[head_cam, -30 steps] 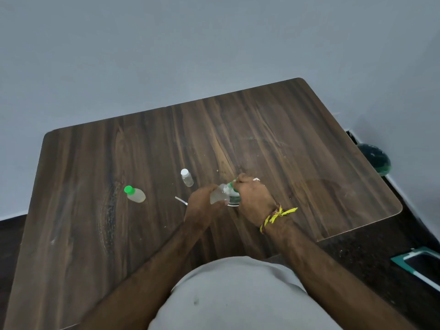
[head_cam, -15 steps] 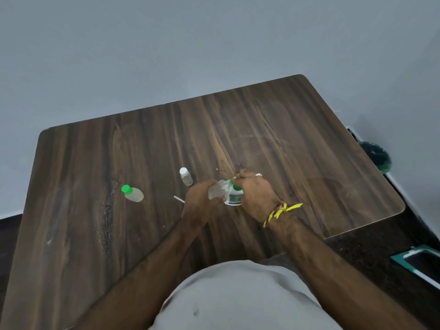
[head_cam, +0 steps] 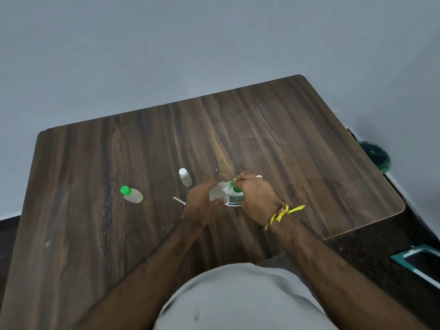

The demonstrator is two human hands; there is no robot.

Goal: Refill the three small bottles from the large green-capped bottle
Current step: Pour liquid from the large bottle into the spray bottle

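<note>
On the wooden table, my left hand grips a small clear bottle, tilted with its mouth toward the top of the large bottle. That large bottle, white with a green label, stands between my hands. My right hand curls round it and pinches its green top; the hand hides much of the bottle. A small bottle with a green cap sits to the left. Another small clear bottle with a white cap stands just beyond my left hand.
A short white strip lies on the table left of my left hand. On the floor to the right are a dark green round object and a teal-framed item. The table's right edge is close to my right forearm.
Both hands stay together on the two bottles in the same spot. The view has shifted slightly; the other bottles have not moved.
</note>
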